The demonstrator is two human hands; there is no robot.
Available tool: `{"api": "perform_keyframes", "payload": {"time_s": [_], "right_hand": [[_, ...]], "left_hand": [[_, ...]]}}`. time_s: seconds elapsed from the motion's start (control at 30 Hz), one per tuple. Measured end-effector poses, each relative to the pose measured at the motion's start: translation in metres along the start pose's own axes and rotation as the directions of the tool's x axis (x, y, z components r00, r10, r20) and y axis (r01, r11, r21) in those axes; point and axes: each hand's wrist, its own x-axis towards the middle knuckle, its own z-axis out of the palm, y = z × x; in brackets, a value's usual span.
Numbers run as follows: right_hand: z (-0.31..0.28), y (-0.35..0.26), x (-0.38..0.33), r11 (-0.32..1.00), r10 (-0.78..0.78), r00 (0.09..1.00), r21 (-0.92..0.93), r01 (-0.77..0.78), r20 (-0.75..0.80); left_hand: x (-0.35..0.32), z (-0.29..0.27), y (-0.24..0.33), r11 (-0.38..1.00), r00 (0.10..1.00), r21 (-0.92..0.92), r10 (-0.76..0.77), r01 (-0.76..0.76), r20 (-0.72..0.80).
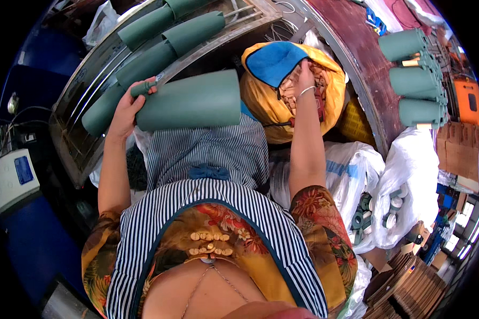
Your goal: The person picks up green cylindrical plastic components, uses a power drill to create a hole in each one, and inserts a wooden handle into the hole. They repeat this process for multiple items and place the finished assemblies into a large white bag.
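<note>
My left hand point(126, 109) is closed around the narrow, knobbed end of a dark green tapered plastic tube point(197, 101). The tube lies level above my lap, its wide end to the right. My right hand point(304, 78) is inside the mouth of a yellow bag point(332, 80), by the edge of a blue cloth point(274, 58). Many small tan pieces point(320, 74), like wooden plugs, fill the bag around it. My right fingertips are hidden, so whether they grip a piece is unclear.
A metal-edged tray point(80, 69) at the far left holds several similar green tubes point(146, 64) on rods. More green tubes point(418, 80) lie stacked on a dark red table point(364, 58) to the right. White plastic sacks point(410, 175) with round green and white parts stand near my right side.
</note>
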Motion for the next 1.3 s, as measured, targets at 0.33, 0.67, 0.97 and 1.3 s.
{"api": "perform_keyframes", "payload": {"time_s": [0.33, 0.67, 0.97, 1.3], "right_hand": [[-0.217, 0.197, 0.025, 0.877, 0.404, 0.879, 0.381, -0.294, -0.252], [-0.211, 0.163, 0.044, 0.813, 0.479, 0.868, 0.441, -0.381, -0.132], [-0.192, 0.179, -0.111, 0.702, 0.261, 0.927, 0.606, -0.374, 0.268], [-0.199, 0.104, -0.162, 0.867, 0.014, 0.978, 0.485, -0.115, 0.208]], "left_hand": [[-0.013, 0.018, -0.004, 0.999, 0.999, 0.008, 0.053, -0.053, 0.001], [-0.040, 0.042, -0.003, 0.968, 0.975, 0.159, 0.207, -0.192, -0.085], [-0.046, 0.044, -0.011, 0.987, 0.941, 0.071, 0.160, -0.146, -0.296], [-0.037, 0.037, -0.022, 0.987, 0.905, 0.033, 0.156, -0.156, -0.396]]}}
